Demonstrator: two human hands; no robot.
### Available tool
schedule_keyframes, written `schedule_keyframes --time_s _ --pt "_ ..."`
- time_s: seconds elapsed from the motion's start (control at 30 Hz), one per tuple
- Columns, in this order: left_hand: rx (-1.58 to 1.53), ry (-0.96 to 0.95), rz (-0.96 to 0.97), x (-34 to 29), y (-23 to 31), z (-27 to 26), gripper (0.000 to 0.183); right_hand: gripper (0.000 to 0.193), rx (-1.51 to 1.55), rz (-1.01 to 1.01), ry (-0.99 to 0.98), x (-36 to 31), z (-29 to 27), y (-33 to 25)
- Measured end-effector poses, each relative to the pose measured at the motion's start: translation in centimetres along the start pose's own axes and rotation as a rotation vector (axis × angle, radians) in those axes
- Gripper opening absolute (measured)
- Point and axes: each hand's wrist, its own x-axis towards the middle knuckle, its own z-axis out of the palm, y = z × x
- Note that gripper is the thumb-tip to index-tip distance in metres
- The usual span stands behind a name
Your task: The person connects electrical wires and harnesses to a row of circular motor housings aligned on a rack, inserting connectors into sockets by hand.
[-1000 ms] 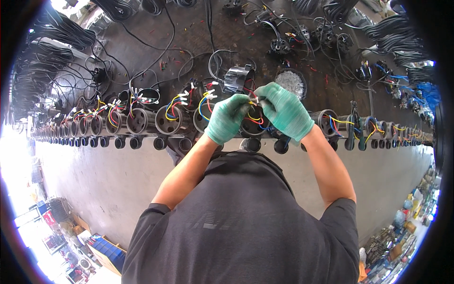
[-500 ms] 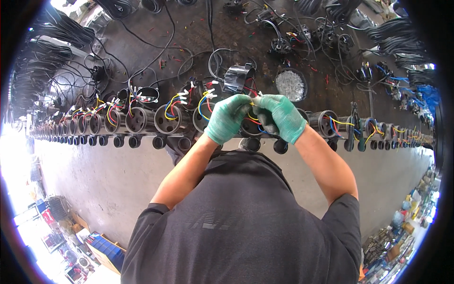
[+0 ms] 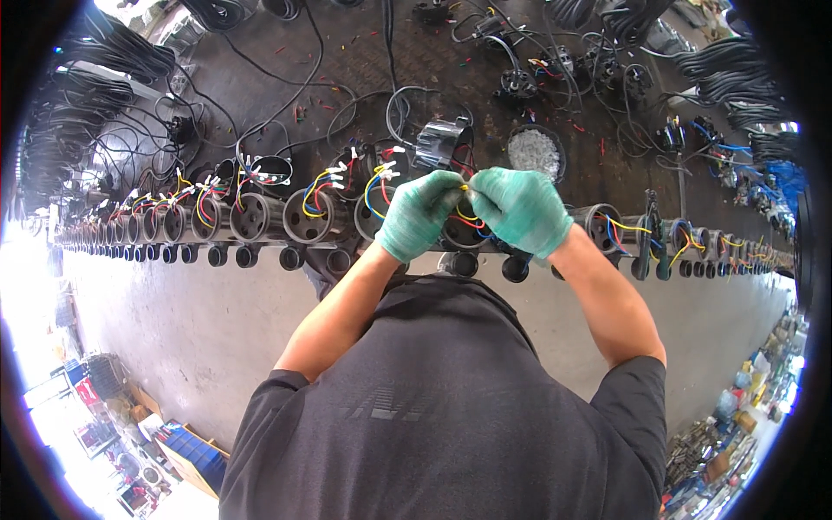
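Note:
Both hands wear green-coated gloves and meet fingertip to fingertip over a black round housing (image 3: 461, 230) at the bench edge. My left hand (image 3: 419, 214) is closed in a pinch on a yellow wire (image 3: 464, 187). From the other side my right hand (image 3: 523, 211) pinches the same yellow wire, its back turned up. Red wire (image 3: 472, 224) from the housing shows below the fingers. Just beyond lies a shiny black cylindrical part (image 3: 438, 144) on a grey cable. What sits exactly between the fingertips is too small to make out.
A round tub of small clear pieces (image 3: 534, 153) stands beyond my right hand. Along the bench edge run several black housings (image 3: 308, 217) with coloured wires, many tipped white. Wire-stripper-like pliers (image 3: 650, 232) stand at the right. Coiled black cables (image 3: 113, 52) lie at the far left.
My right hand has rolled over, so its back now faces up and its lower fingers are hidden. The left hand has hardly moved. The yellow wire stays between the fingertips.

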Motion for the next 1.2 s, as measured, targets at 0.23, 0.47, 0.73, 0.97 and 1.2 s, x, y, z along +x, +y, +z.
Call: schedule_keyframes --time_s 0.23,0.47,0.73,0.97,1.2 --pt "-0.012 0.011 0.029 -0.1 -0.2 0.0 0.017 0.030 0.933 1.083 -0.224 1.2 -2.5 -2.7" --pt "-0.065 -0.024 -0.054 -0.1 -0.5 0.2 0.017 0.023 0.064 -0.005 -0.050 0.7 -1.7 0.1" --pt "0.006 0.006 0.005 -0.1 -0.7 0.7 0.017 0.013 -0.189 -0.194 -0.122 1.1 -2.0 0.4" --pt "-0.033 0.005 -0.038 0.0 -0.3 0.3 0.015 0.011 -0.350 -0.218 -0.004 1.1 -0.9 0.4" --pt "-0.015 0.011 -0.005 0.3 0.2 0.1 0.016 0.011 -0.390 -0.258 -0.156 1.9 -1.6 0.4"
